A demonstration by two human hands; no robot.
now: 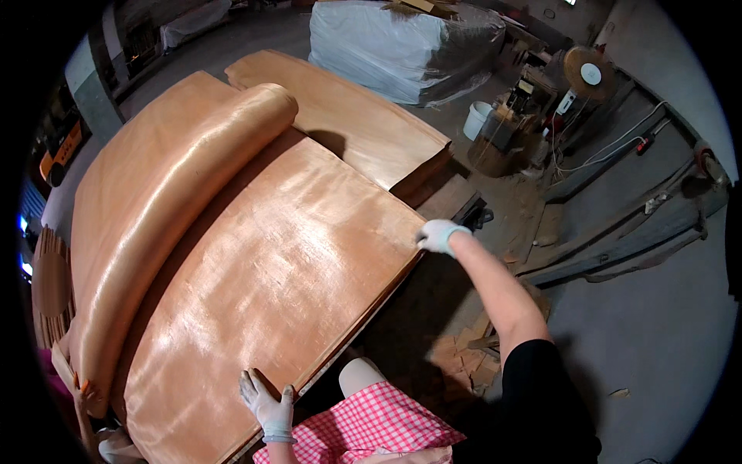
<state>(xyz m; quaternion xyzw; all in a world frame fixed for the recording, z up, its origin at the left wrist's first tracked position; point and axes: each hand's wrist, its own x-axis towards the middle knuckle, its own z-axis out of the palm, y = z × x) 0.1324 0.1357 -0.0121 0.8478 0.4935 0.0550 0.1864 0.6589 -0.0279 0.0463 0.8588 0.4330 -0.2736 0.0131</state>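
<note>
Reddish-brown, glossy wooden sheets form a broad stack before us. Our white-gloved left hand spreads open beside the stack's near edge, grasping nothing; our white-gloved right hand curls at its right corner, though we cannot tell whether it pinches anything. Across the stack's left, a tan, curled-over wooden sheet could split if bent tighter.

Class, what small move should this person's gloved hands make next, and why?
Perhaps straighten the near edge of the flat veneer sheet, since the right hand is at its corner, the left hand is spread near that edge, and the curled veneer sheet leaves that edge uncovered.
</note>
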